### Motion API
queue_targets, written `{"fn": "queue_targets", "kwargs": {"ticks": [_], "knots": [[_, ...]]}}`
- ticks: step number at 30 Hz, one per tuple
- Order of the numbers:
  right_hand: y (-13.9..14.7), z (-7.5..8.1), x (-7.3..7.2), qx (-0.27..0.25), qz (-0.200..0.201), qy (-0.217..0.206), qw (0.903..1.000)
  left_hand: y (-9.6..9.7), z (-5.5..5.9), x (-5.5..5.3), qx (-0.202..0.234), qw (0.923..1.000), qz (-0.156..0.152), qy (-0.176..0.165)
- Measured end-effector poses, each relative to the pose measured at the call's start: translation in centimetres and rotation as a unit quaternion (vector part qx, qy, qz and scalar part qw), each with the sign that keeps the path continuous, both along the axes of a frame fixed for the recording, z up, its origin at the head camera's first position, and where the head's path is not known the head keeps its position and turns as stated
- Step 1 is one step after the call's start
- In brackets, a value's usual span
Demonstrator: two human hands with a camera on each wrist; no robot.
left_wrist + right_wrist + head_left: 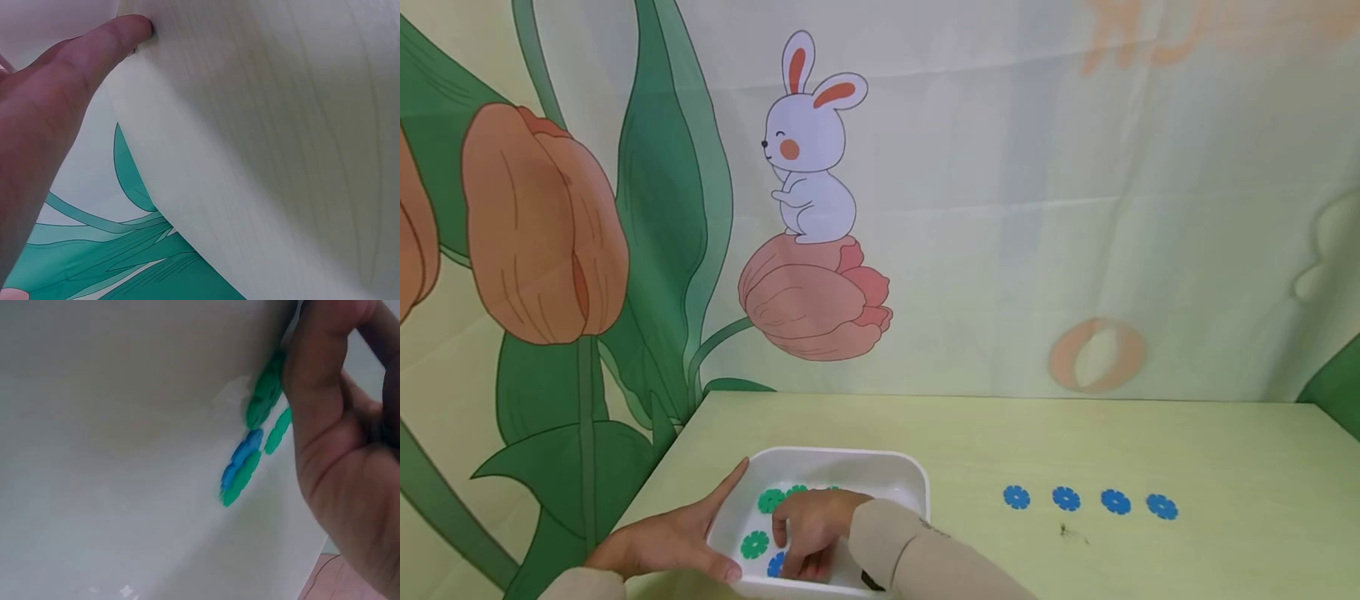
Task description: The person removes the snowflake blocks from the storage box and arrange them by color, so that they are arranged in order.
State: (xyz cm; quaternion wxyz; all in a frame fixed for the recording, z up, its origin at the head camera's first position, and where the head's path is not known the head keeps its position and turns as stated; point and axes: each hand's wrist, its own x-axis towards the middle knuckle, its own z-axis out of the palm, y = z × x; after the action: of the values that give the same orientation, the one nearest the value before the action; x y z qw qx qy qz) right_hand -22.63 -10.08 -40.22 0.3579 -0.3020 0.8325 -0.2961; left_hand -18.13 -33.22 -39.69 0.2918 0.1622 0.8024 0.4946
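Note:
A white plastic tray (891, 471) stands on the table with several flower-shaped plastic discs on its floor. Green discs (755, 545) lie toward its left and back, and a blue disc (775, 565) shows near the front wall. My left hand (673, 533) is spread along the tray's left end, its thumb at the near corner and a straight finger at the far one. Down inside the tray, my right hand (816, 527) has bent fingers, the tips right by the blue disc. Those fingertips are partly hidden, and I cannot tell whether they pinch a disc.
Several blue discs (1066, 498) lie in a row on the pale table (1240, 467), to the right of the tray. A small dark mark (1063, 530) sits below that row. Behind the table hangs a cloth backdrop (955, 250) printed with tulips and a rabbit.

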Motion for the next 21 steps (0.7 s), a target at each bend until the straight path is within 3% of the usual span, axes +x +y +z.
{"fn": "queue_targets", "kwargs": {"ticks": [3,5,10,16,21], "knots": [[-0.2,0.2,0.5,0.027,-0.001,0.066,0.9974,0.0,0.0,0.0,0.002,1.0000,-0.001,0.001],[-0.2,0.3,0.6,0.027,-0.015,0.068,0.9972,0.1,0.0,0.0,0.001,1.0000,0.002,0.001],[0.2,0.4,0.4,0.003,-0.045,0.030,0.9986,0.3,0.0,-0.1,-0.004,1.0000,0.006,0.001],[0.5,0.8,-0.2,-0.014,-0.027,-0.021,0.9993,0.4,0.1,-0.2,-0.014,0.9999,0.007,0.005],[0.7,2.3,-0.5,-0.028,-0.029,-0.064,0.9971,0.1,0.0,0.0,-0.008,1.0000,0.002,-0.001]]}}
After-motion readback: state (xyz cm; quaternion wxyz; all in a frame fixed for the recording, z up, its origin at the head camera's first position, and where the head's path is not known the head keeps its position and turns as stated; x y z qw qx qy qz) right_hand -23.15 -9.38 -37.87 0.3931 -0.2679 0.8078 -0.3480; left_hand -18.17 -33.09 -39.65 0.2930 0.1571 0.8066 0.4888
